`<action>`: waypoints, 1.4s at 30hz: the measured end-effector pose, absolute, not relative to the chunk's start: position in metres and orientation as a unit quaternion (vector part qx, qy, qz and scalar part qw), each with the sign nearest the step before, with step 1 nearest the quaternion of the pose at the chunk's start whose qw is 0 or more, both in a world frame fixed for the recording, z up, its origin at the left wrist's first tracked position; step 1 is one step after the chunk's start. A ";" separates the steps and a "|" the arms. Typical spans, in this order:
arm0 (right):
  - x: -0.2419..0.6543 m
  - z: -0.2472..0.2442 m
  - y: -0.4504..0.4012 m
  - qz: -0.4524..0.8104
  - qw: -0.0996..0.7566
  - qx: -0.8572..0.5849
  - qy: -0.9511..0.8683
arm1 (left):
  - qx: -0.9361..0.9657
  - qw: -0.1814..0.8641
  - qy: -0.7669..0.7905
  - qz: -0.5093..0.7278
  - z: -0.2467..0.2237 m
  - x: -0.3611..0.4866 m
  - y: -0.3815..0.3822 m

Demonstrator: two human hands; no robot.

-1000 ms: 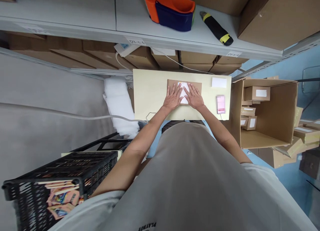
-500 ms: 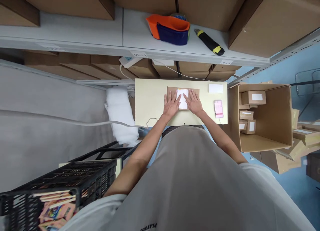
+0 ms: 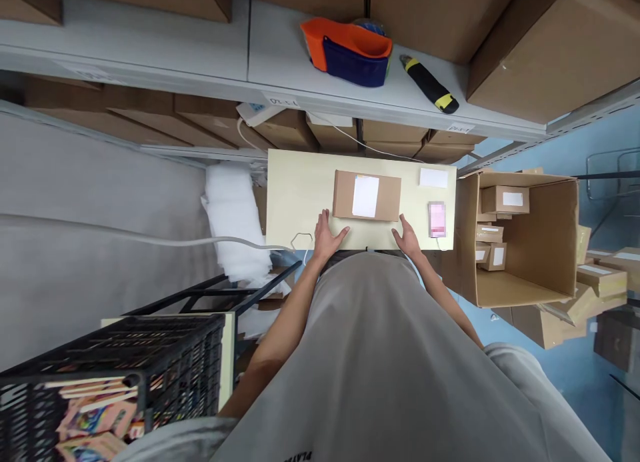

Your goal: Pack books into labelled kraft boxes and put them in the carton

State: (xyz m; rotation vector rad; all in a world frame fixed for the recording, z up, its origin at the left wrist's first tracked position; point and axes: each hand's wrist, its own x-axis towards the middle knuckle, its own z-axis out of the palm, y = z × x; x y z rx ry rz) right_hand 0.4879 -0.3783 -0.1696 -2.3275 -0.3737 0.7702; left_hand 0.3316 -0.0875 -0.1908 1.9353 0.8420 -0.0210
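Note:
A closed brown cardboard box (image 3: 389, 199) lies flat on the pale yellow table (image 3: 300, 195), with a white label (image 3: 366, 196) on its top. My left hand (image 3: 328, 237) is just off the box's lower left corner, fingers apart and holding nothing. Near the lower right corner, my right hand (image 3: 407, 237) is likewise empty, with thumb and fingers spread. A stack of white paper (image 3: 433, 177) and a pink-screened phone (image 3: 437, 219) lie at the table's right side.
A large open carton (image 3: 530, 295) holding small labelled boxes stands right of the table. Above, a shelf (image 3: 280, 55) carries an orange-and-blue tape dispenser (image 3: 353, 52) and a cutter (image 3: 429, 84). White wrap (image 3: 235, 215) and a black crate (image 3: 185, 355) are at the left.
Both hands have come off the label and moved back toward my body, to either side of the box's near edge. The label's full face now shows. The view has shifted slightly.

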 end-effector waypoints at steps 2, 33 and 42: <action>0.493 -0.169 -0.368 0.285 0.340 -0.885 -0.145 | 0.787 0.509 0.350 0.001 -0.196 0.339 -0.087; 0.523 -0.061 -0.338 0.211 0.262 -0.939 -0.075 | 0.714 0.541 0.445 -0.011 -0.125 0.381 -0.076; 0.519 -0.085 -0.357 0.234 0.323 -0.916 -0.035 | 0.699 0.543 0.464 -0.037 -0.143 0.366 -0.086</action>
